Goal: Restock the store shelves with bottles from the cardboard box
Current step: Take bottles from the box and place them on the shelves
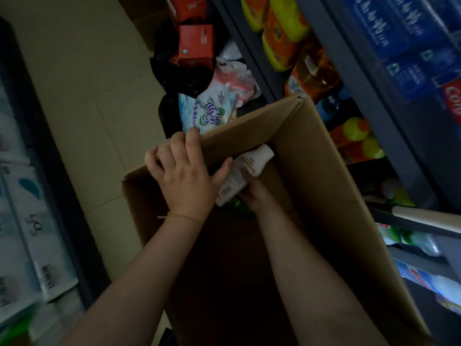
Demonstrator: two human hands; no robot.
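An open cardboard box [311,171] stands on the floor below me, its inside dark. My left hand [184,176] grips the box's far left flap, fingers curled over its edge. My right hand [254,193] reaches down inside the box and holds a white bottle [245,171] with a barcode label, tilted with its cap toward the far corner. Something green [240,207] lies under the bottle in the box. To the right runs the dark store shelf [354,71] with orange and yellow bottles [282,38].
Beyond the box on the floor lie bags of white and blue packets [209,113], a black bag [179,73] and red cartons [197,44]. A shelf of white boxes [32,221] lines the left. Blue packs [409,51] fill the upper right shelf. A pale handle [424,218] sticks out at right.
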